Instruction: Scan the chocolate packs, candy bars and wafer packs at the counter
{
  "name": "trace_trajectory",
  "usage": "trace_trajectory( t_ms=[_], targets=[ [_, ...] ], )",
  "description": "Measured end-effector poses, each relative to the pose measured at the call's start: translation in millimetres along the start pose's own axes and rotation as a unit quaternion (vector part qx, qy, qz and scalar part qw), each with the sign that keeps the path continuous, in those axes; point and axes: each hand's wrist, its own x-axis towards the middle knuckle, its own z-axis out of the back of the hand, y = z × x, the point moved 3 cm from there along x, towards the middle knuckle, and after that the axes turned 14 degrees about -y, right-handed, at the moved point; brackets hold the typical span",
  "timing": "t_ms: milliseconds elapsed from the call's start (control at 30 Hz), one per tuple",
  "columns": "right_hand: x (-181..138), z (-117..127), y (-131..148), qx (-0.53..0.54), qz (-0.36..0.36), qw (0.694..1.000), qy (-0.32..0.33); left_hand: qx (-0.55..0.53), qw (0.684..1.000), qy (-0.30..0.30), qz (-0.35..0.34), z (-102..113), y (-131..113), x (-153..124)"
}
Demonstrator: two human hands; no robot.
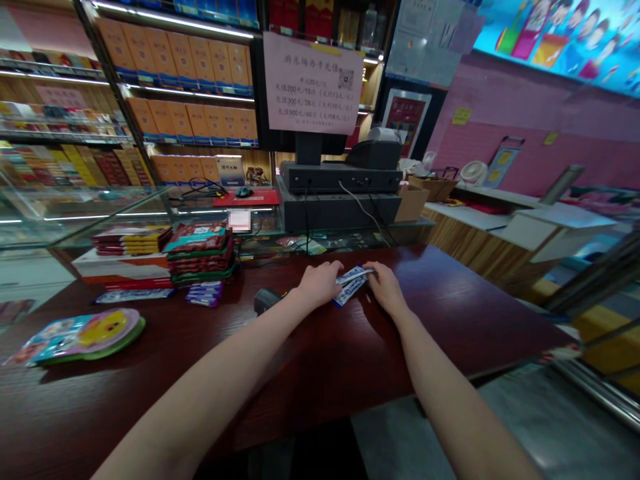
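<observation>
Near the middle of the dark red counter (pixel 465 307), my left hand (pixel 321 283) and my right hand (pixel 386 285) face each other across some narrow blue-and-white packets (pixel 352 285). The left fingers close on the packets' left ends. My right thumb and fingers pinch the upper packet at its right end; a second one lies slanted just below it. How many packets are there cannot be made out. Partly behind my left forearm lies a dark handheld scanner (pixel 266 300).
Purple packets (pixel 204 293), a long blue-and-white packet (pixel 134 295), stacked red-and-green bags (pixel 200 250) and a white-and-orange box (pixel 125 268) sit to the left. Nearer are colourful packaged plates (pixel 85 333). A cash register (pixel 340 180) stands behind, beside a glass case (pixel 110 213).
</observation>
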Motion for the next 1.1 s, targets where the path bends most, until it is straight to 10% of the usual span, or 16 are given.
trace_trajectory(
  t_ms=[500, 1100],
  targets=[
    [18.1, -12.2, 88.3, 0.120, -0.004, 0.990, 0.069, -0.057, 0.989, -0.137, 0.023, 55.6, 89.7, -23.7],
    [19.7, -75.9, 150.2, 0.331, -0.163, 0.918, 0.143, -0.154, 0.931, -0.330, -0.008, 63.2, 162.5, -91.6]
  ],
)
